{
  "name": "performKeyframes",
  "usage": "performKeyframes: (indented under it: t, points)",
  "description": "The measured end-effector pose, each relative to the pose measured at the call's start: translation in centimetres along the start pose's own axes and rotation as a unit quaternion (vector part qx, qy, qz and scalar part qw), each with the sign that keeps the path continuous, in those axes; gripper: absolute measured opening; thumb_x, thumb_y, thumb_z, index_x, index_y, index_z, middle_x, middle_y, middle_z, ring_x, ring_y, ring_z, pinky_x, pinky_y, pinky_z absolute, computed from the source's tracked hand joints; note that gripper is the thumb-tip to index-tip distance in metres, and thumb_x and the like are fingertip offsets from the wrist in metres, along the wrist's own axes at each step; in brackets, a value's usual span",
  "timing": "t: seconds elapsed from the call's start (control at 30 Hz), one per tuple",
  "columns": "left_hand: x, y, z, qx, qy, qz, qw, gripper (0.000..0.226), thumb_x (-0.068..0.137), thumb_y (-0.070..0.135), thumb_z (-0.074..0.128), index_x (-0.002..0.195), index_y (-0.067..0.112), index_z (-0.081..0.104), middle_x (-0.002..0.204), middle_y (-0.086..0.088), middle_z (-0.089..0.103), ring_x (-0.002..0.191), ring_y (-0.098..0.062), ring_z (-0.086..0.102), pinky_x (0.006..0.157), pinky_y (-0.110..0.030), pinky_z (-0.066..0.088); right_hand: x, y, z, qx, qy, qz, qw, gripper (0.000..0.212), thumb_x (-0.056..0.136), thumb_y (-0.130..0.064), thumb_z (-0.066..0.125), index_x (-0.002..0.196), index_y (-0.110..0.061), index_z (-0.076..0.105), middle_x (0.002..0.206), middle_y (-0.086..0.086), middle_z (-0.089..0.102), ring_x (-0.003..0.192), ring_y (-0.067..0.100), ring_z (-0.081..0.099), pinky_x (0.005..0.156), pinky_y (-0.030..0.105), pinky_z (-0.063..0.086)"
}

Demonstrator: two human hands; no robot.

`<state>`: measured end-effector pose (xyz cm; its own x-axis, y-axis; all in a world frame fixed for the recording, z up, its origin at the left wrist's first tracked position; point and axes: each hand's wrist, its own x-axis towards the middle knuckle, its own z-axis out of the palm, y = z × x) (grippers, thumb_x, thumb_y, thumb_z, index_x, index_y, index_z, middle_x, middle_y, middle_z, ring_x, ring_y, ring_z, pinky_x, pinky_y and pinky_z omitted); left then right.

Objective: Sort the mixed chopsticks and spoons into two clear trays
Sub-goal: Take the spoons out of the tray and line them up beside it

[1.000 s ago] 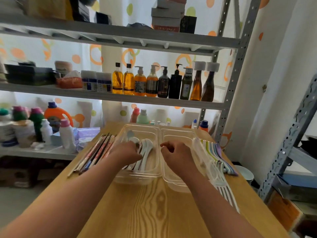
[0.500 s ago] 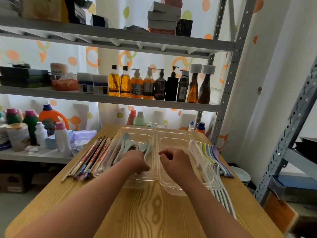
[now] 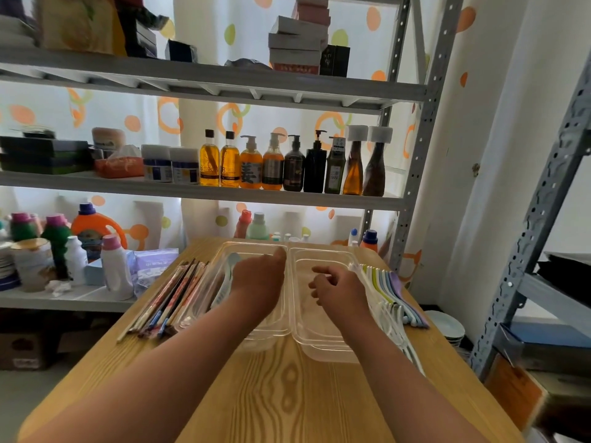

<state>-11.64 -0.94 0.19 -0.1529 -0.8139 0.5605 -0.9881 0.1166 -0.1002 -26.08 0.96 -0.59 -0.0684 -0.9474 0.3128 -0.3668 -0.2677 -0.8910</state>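
Two clear trays sit side by side on the wooden table. My left hand point(image 3: 259, 282) reaches into the left tray point(image 3: 220, 254), back upward and thumb pointing away; its fingers are hidden beneath it. A pale spoon point(image 3: 225, 282) lies in that tray just left of the hand. My right hand point(image 3: 339, 289) hovers over the right tray point(image 3: 319, 343), fingers loosely curled and holding nothing. A bundle of patterned chopsticks point(image 3: 169, 298) lies on the table left of the trays. Pastel spoons point(image 3: 393, 292) lie fanned out to the right.
White utensils point(image 3: 409, 346) lie along the table's right edge. Metal shelving point(image 3: 224, 193) with bottles stands just behind the table. Detergent bottles point(image 3: 115, 270) crowd a low shelf to the left. A second rack point(image 3: 543, 219) rises at the right.
My left hand slid farther into the left tray and now covers most of the white spoons there. My right hand lifted slightly and its fingers loosened. The view moved closer.
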Motion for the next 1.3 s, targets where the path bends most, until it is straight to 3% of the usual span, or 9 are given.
performKeyframes:
  t: [0.13, 0.23, 0.3, 0.5, 0.73, 1.0, 1.1, 1.23, 1.3]
  points:
    - [-0.8, 0.9, -0.8, 0.004, 0.063, 0.075, 0.995, 0.042, 0.092, 0.024, 0.061, 0.130, 0.012, 0.048, 0.092, -0.003, 0.071, 0.076, -0.018, 0.071, 0.066, -0.026, 0.054, -0.1, 0.0, -0.6, 0.053, -0.011, 0.024, 0.998, 0.028, 0.096, -0.013, 0.044, 0.120, -0.015, 0.059, 0.097, 0.007, 0.068, 0.077, 0.011, 0.065, 0.068, 0.020, 0.056]
    - [-0.8, 1.5, -1.0, 0.016, 0.140, 0.136, 0.981, 0.045, 0.053, 0.017, 0.092, 0.091, 0.010, 0.069, 0.047, 0.000, 0.057, 0.033, -0.014, 0.054, 0.035, -0.019, 0.041, 0.0, -0.1, -1.0, 0.097, -0.012, 0.057, 0.994, 0.026, 0.098, -0.016, 0.043, 0.118, -0.017, 0.059, 0.091, 0.007, 0.068, 0.078, 0.014, 0.066, 0.066, 0.021, 0.056]
    - [-0.8, 2.4, -0.9, 0.010, 0.166, 0.172, 0.971, 0.042, 0.047, 0.014, 0.092, 0.084, 0.011, 0.071, 0.041, 0.001, 0.051, 0.028, -0.014, 0.049, 0.034, -0.015, 0.035, 0.2, 0.1, -1.2, 0.133, -0.003, 0.087, 0.987, 0.023, 0.098, -0.020, 0.046, 0.115, -0.015, 0.060, 0.092, 0.009, 0.070, 0.081, 0.019, 0.069, 0.067, 0.024, 0.057]
    - [-1.8, 5.0, -1.7, 0.023, 0.205, 0.306, 0.929, 0.038, 0.059, 0.017, 0.084, 0.094, 0.012, 0.072, 0.050, 0.002, 0.056, 0.035, -0.011, 0.049, 0.039, -0.016, 0.027, 0.3, 0.1, -3.4, 0.207, 0.040, 0.141, 0.967, 0.013, 0.090, -0.010, 0.054, 0.084, -0.003, 0.063, 0.083, 0.014, 0.064, 0.081, 0.025, 0.062, 0.065, 0.028, 0.053]
    - [-1.9, 7.0, -1.4, 0.004, 0.222, 0.430, 0.875, 0.041, 0.066, 0.017, 0.081, 0.104, 0.014, 0.067, 0.079, -0.005, 0.069, 0.054, -0.013, 0.060, 0.045, -0.021, 0.042, 0.6, 1.4, -5.8, 0.145, 0.088, 0.182, 0.968, 0.023, 0.085, -0.020, 0.066, 0.101, -0.005, 0.063, 0.089, 0.010, 0.068, 0.082, 0.024, 0.066, 0.080, 0.038, 0.056]
    - [-2.0, 8.8, -0.3, -0.046, 0.197, 0.514, 0.834, 0.041, 0.083, 0.022, 0.067, 0.122, 0.019, 0.057, 0.106, -0.009, 0.066, 0.070, -0.015, 0.063, 0.054, -0.025, 0.050, -0.8, 2.5, -9.0, 0.062, 0.146, 0.170, 0.972, 0.012, 0.090, -0.013, 0.058, 0.099, -0.013, 0.065, 0.083, 0.006, 0.068, 0.078, 0.023, 0.066, 0.073, 0.038, 0.058]
    - [-1.3, 8.5, -0.4, -0.092, 0.184, 0.429, 0.880, 0.036, 0.090, 0.030, 0.042, 0.119, 0.019, 0.059, 0.094, -0.006, 0.068, 0.069, -0.015, 0.063, 0.056, -0.026, 0.052, -1.7, 4.2, -10.8, -0.008, 0.174, 0.153, 0.973, 0.016, 0.090, -0.013, 0.059, 0.103, -0.010, 0.068, 0.076, 0.006, 0.068, 0.067, 0.021, 0.063, 0.065, 0.035, 0.055]
    - [-0.1, 5.9, 0.7, -0.225, 0.131, 0.150, 0.954, 0.025, 0.090, 0.025, 0.055, 0.111, 0.017, 0.063, 0.099, -0.005, 0.068, 0.088, -0.023, 0.064, 0.075, -0.032, 0.049, -3.1, 6.3, -12.2, -0.133, 0.172, 0.143, 0.966, 0.017, 0.088, -0.012, 0.059, 0.100, -0.004, 0.069, 0.081, 0.012, 0.069, 0.077, 0.028, 0.065, 0.075, 0.046, 0.055]
    - [0.4, 4.2, 1.9, -0.256, 0.090, 0.012, 0.962, 0.025, 0.090, 0.026, 0.055, 0.113, 0.017, 0.060, 0.105, -0.004, 0.066, 0.097, -0.024, 0.060, 0.081, -0.033, 0.047, -3.6, 7.1, -12.5, -0.173, 0.151, 0.143, 0.963, 0.021, 0.088, -0.014, 0.059, 0.105, -0.006, 0.069, 0.089, 0.012, 0.070, 0.081, 0.025, 0.064, 0.070, 0.038, 0.054]
